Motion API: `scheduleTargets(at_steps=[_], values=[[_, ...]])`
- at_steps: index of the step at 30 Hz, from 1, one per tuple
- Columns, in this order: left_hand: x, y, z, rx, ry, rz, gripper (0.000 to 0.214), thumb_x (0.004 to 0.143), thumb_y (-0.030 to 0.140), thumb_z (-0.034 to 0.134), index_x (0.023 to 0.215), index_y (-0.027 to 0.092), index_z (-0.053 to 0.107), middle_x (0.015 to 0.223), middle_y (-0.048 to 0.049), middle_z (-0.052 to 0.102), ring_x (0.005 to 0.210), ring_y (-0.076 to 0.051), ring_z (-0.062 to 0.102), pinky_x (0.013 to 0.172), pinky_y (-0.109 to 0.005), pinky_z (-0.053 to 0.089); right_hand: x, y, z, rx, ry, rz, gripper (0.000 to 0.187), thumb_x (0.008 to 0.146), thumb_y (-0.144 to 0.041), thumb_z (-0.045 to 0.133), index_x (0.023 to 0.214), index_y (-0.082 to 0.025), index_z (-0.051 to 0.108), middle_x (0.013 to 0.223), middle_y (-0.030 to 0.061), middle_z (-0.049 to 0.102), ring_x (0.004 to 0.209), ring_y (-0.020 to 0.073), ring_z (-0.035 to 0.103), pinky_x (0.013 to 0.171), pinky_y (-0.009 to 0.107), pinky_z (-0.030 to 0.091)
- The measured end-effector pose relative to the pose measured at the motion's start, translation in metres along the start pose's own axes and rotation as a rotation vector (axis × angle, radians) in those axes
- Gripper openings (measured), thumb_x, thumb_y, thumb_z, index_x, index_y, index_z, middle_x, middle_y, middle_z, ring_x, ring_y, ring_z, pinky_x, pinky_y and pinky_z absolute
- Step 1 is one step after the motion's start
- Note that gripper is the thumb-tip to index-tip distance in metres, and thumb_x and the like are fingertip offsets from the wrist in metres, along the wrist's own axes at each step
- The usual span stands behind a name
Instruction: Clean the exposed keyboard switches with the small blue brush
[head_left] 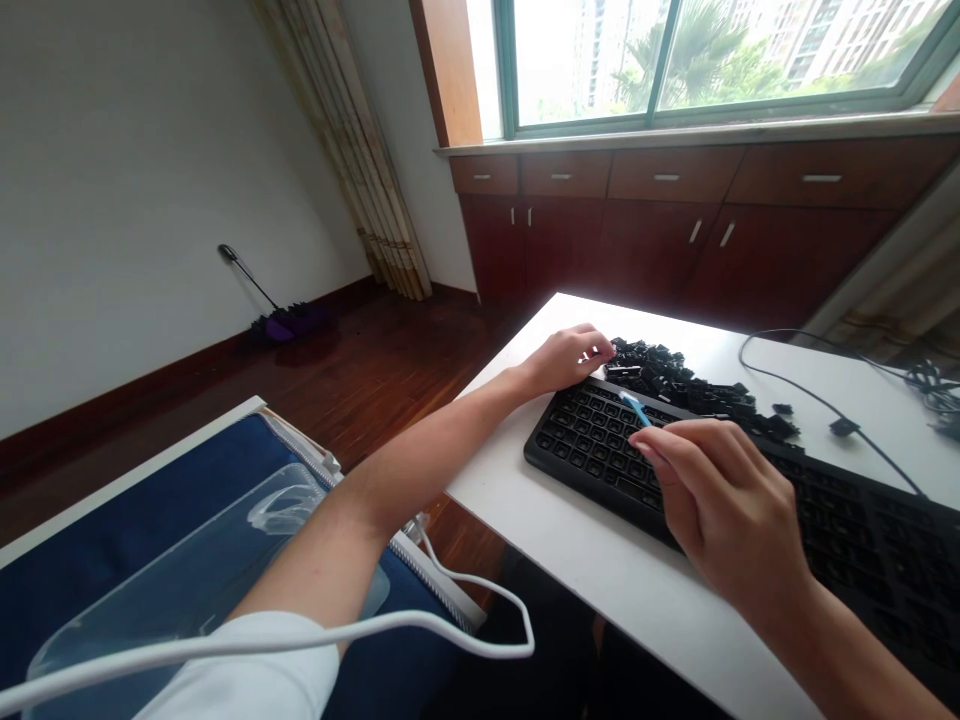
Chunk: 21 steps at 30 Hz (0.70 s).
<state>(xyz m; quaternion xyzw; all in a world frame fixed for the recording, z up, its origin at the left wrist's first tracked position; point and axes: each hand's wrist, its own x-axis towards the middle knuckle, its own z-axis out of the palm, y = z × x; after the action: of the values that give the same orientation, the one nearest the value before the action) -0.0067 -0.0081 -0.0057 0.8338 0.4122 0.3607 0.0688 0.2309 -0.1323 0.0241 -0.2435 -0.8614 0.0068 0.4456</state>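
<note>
My right hand point(720, 500) pinches a blue cotton swab point(637, 408) with a white tip. The swab slants over the left part of a black keyboard point(600, 485). Keycaps are off across the visible key area, leaving bare square sockets. At the keyboard's back left corner is my left hand point(566, 358), fingers curled in toward the thumb. Its fingertips meet the edge of a heap of loose black keycaps point(660, 375); whatever is between them is too small to make out. My right hand and forearm hide part of the keyboard.
The white table point(517, 490) carries a black cable point(810, 385) behind the keyboard, with a coiled bundle at the right. A white cord point(337, 635) crosses the front left, above a blue zippered case point(172, 530). A purple mop head point(285, 322) lies by the wall.
</note>
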Motion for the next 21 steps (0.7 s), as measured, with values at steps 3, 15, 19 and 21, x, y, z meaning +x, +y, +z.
scheduleTargets(at_steps=[3,15,19,21], values=[[-0.0001,-0.0001,0.0003,-0.002,0.004,0.006,0.015,0.092,0.022,0.057,0.094,0.015,0.07,0.102,-0.0076,0.065,0.083,-0.012,0.064,0.079,-0.026,0.054,0.0007,-0.0048,0.0015,0.226,0.025,0.118,0.018,0.092,-0.009,0.055,0.105,-0.019,0.062,0.098,0.0059,0.064,0.088,0.0157,0.06,0.079,0.031,0.05],[-0.0006,-0.0011,0.0009,-0.005,0.012,0.019,0.016,0.093,0.024,0.056,0.094,0.014,0.07,0.101,-0.0076,0.065,0.083,-0.011,0.064,0.079,-0.025,0.053,-0.0026,-0.0062,0.0031,0.159,-0.019,0.054,0.037,0.088,-0.008,0.062,0.121,-0.023,0.066,0.105,0.0042,0.069,0.091,0.016,0.061,0.083,0.03,0.05],[-0.0005,-0.0008,0.0004,0.007,0.0,0.003,0.016,0.093,0.024,0.056,0.094,0.015,0.07,0.101,-0.0071,0.066,0.083,-0.012,0.064,0.08,-0.026,0.053,-0.0014,-0.007,0.0056,0.35,-0.113,0.284,0.021,0.095,-0.017,0.055,0.108,-0.024,0.069,0.101,0.0021,0.07,0.087,0.0139,0.064,0.074,0.025,0.052],[-0.0004,-0.0007,0.0,0.008,-0.001,0.003,0.016,0.093,0.023,0.055,0.095,0.015,0.07,0.101,-0.0072,0.066,0.083,-0.012,0.065,0.08,-0.026,0.054,-0.0022,-0.0032,0.0069,0.26,-0.131,0.271,0.023,0.095,-0.018,0.056,0.113,-0.025,0.069,0.099,0.001,0.071,0.086,0.0144,0.065,0.075,0.026,0.051]])
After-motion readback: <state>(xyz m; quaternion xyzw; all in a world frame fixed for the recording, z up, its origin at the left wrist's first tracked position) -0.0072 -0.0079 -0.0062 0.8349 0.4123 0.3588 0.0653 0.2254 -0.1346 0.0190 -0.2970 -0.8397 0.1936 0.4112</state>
